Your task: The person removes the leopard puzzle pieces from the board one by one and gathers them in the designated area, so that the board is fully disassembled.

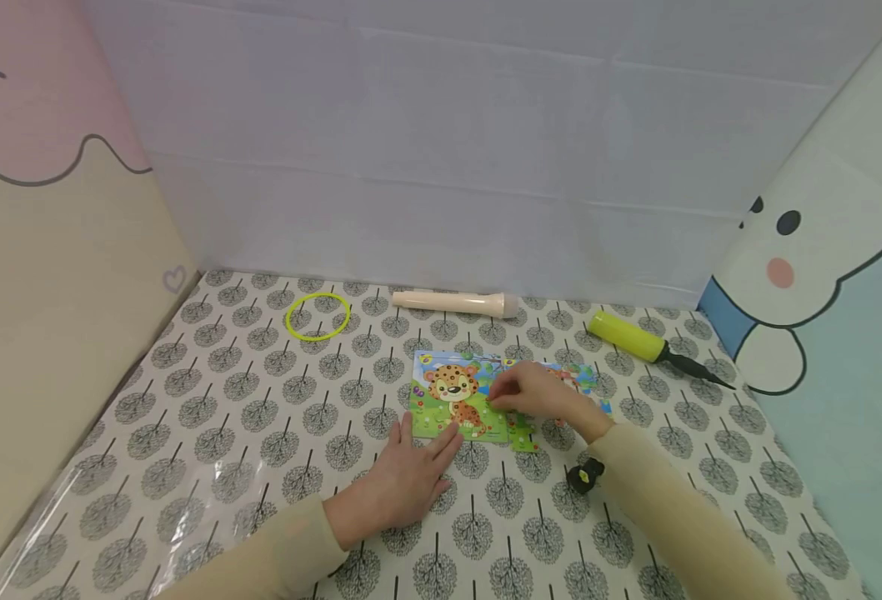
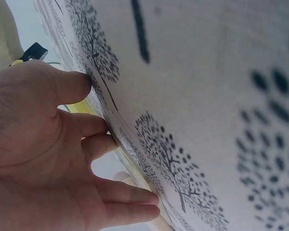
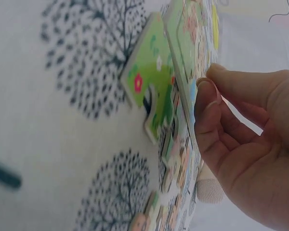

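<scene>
A leopard jigsaw puzzle (image 1: 444,404) lies flat on the tree-patterned table cover. My left hand (image 1: 403,479) rests by its near edge with fingers extended, the fingertips at the board's lower border; in the left wrist view the same hand (image 2: 53,154) has its fingers spread along the surface. Over the board's right side, my right hand (image 1: 534,390) brings thumb and forefinger together in a pinch on a puzzle piece, mostly hidden by the fingers. Just right of the board, a loose green puzzle piece (image 3: 154,79) lies with more pieces beyond it, partly covered by the right hand.
Behind the puzzle lies a pale flashlight-shaped tube (image 1: 452,303). A yellow-green ring (image 1: 318,317) is at the back left. At the back right is a yellow hand pump (image 1: 628,336) with a black nozzle. A small black device (image 1: 585,475) sits beside the right sleeve.
</scene>
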### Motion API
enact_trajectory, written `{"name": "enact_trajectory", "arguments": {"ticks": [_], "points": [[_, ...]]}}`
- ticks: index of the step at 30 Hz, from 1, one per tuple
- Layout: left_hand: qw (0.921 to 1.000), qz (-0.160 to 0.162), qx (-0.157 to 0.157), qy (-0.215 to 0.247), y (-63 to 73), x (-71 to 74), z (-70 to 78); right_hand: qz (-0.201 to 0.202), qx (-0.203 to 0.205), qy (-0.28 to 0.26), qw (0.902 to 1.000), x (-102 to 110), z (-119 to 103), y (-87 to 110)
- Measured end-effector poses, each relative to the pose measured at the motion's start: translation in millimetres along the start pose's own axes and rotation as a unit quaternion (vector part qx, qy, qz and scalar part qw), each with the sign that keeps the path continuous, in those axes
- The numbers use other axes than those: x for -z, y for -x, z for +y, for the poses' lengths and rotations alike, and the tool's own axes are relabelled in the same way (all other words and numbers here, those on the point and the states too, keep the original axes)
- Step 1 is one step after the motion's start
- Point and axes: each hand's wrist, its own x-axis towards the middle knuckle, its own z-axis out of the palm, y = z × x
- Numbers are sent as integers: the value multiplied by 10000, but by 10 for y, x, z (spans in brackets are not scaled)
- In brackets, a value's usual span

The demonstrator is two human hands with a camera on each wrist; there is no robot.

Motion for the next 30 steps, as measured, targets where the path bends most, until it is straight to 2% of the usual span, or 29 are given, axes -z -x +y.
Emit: {"name": "enact_trajectory", "arguments": {"ticks": [3, 6, 14, 24, 30], "points": [[10000, 48, -32, 65, 2, 0, -1, 29, 120, 73, 9999, -42, -25, -53], [9999, 93, -65, 95, 2, -1, 2, 105, 43, 148, 9998, -92, -44, -104], [9999, 122, -71, -36, 1, 2, 8, 250, -106, -266, 9993, -233, -76, -258], [9999, 55, -67, -61, 5, -1, 5, 208, 230, -480, 9984, -377, -116, -383], [9999, 115, -69, -81, 4, -15, -13, 177, 36, -312, 9994, -412, -111, -402]]}}
